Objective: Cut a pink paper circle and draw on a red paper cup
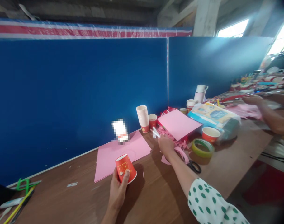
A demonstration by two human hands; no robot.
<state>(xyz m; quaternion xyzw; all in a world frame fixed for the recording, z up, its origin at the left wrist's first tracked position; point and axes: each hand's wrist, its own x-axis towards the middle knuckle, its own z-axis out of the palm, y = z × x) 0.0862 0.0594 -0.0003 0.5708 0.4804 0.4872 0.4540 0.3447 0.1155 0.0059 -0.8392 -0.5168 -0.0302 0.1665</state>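
Near the front of the table, my left hand (pixel 120 186) is wrapped round a red paper cup (pixel 124 166), tilted with its rim toward the lower right. My right hand (pixel 165 144) reaches out farther back, its fingers closed on a small white piece (pixel 156 132). Pink paper sheets (pixel 109 158) lie flat behind the cup. Beyond my right hand are a stack of cups (pixel 142 115) and a shorter red cup (pixel 152 120). Pink strips and a square pink sheet (pixel 179 123) lie to its right, and black-handled scissors (pixel 194 166) rest beside my forearm.
Right of my forearm are a green tape roll (pixel 202 147), a red bowl (pixel 210 134) and a plastic package (pixel 214 115). Another person's hands (pixel 254 99) are at the far right. Green scissors (pixel 22 184) and a yellow pencil (pixel 19 207) lie at the left. A blue partition (pixel 78 90) stands behind.
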